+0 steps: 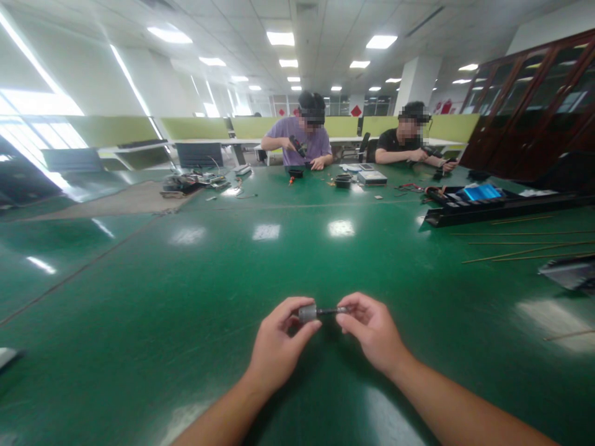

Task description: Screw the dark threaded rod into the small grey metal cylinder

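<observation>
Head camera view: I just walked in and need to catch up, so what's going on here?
A person holds a small grey cylindrical part between both hands above a green table. The left hand pinches the cylinder; the right hand grips the thin dark shaft sticking out of it. Across the table, two other people sit handling small items, with tools and black trays scattered about.

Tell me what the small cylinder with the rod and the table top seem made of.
Small cylinder, pinched by both hands: likely metal, dull grey sheen. Rod: dark, thin; probably metal, too small to be sure. Table top: glossy green coating, mirroring the ceiling lights; base material hidden.
</observation>
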Demonstrator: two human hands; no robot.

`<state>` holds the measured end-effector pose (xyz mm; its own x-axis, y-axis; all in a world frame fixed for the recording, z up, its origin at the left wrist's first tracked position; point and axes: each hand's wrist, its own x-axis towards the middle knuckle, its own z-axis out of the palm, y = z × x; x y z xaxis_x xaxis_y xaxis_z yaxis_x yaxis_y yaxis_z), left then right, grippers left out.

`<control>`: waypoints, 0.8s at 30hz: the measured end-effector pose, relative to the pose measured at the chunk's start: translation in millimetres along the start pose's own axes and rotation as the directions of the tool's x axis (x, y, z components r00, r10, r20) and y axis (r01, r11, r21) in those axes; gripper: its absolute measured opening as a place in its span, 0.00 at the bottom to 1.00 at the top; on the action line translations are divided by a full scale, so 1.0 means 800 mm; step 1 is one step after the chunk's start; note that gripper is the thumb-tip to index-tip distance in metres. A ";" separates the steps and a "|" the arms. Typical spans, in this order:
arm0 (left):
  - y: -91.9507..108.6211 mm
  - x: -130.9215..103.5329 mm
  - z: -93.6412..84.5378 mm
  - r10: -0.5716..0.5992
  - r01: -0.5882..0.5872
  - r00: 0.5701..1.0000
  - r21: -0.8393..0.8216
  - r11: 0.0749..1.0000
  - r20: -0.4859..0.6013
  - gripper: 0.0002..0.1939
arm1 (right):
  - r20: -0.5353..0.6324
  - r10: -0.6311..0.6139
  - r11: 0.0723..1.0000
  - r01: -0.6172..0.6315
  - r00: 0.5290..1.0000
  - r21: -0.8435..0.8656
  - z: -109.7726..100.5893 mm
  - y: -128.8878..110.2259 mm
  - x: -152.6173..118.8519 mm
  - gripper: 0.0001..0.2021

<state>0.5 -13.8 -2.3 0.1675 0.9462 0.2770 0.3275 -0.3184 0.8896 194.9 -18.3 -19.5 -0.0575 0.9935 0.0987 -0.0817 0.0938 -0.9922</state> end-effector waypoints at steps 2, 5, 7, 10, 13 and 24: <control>0.002 0.001 0.000 -0.007 0.007 1.000 0.000 1.000 -0.003 0.13 | 0.002 -0.004 1.000 0.004 1.000 0.005 0.000 0.001 0.000 0.06; 0.003 0.002 0.000 -0.016 0.016 1.000 -0.025 1.000 -0.001 0.13 | 0.001 -0.007 1.000 0.007 1.000 0.015 -0.001 0.002 0.000 0.06; 0.001 0.001 0.000 -0.021 0.021 1.000 -0.048 0.999 0.004 0.13 | -0.005 -0.010 1.000 0.010 1.000 0.015 -0.001 0.002 0.000 0.06; -0.002 0.000 0.000 -0.029 0.029 1.000 -0.058 0.998 0.005 0.13 | -0.010 -0.014 1.000 0.014 1.000 0.013 -0.001 0.002 0.000 0.06; -0.003 -0.001 0.000 -0.034 0.034 0.999 -0.055 0.998 0.007 0.13 | -0.010 -0.017 1.000 0.017 1.000 0.011 -0.002 0.003 0.001 0.06; -0.002 0.002 0.000 -0.038 0.039 0.999 -0.058 0.998 0.009 0.14 | -0.033 -0.030 0.999 0.030 0.999 -0.015 -0.005 0.004 0.000 0.07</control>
<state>0.4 -12.1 -3.3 0.1634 0.9571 0.2392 0.2793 -0.2774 0.9192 198.3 -17.7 -22.8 -0.0217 0.9918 0.1260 -0.0685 0.1243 -0.9899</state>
